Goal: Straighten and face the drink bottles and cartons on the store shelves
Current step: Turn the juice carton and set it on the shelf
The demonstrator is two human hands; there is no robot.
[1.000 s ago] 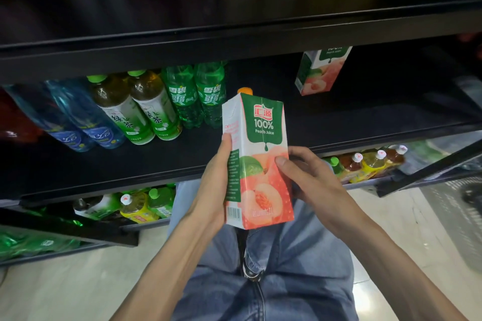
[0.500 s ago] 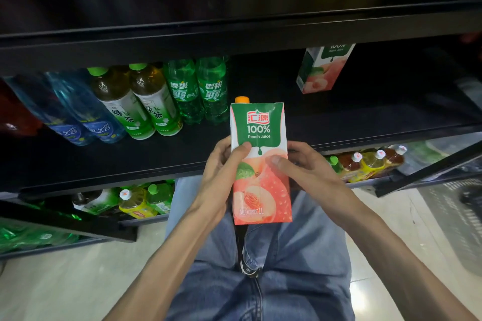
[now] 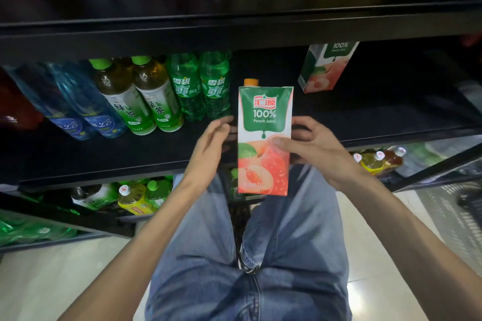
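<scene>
While the right hand (image 3: 317,148) has its grip on the peach juice carton (image 3: 264,138), thumb curled across the printed front and fingers wrapped round the right edge, the carton stands upright with its label square to the camera and its orange cap (image 3: 251,82) showing above the top edge. Its lower end hangs in front of the lip of the middle shelf (image 3: 104,159); whether any part of it touches the shelf cannot be told from this angle. Just to the left of the carton, the left hand (image 3: 211,142) is off it, fingers straight and loosely spread, holding nothing, with a small gap between fingertips and carton.

Beyond the left hand on the same shelf stand two green soda bottles (image 3: 200,86), then further left two green tea bottles (image 3: 138,96) with green caps, then two blue water bottles (image 3: 78,109), all leaning in the wide-angle view. Up and to the right of the gripping hand, well apart from it, a second peach juice carton (image 3: 324,68) stands deeper on the shelf, turned at an angle so a side panel shows.

Below both hands, a lower shelf holds yellow-labelled bottles (image 3: 135,198) to the left and a row of white-capped bottles (image 3: 375,161) to the right. Above everything, the top shelf (image 3: 234,26) carries blurred red, white and yellow containers. Blue jeans (image 3: 221,281) fill the foreground over a pale tiled floor (image 3: 52,281).
</scene>
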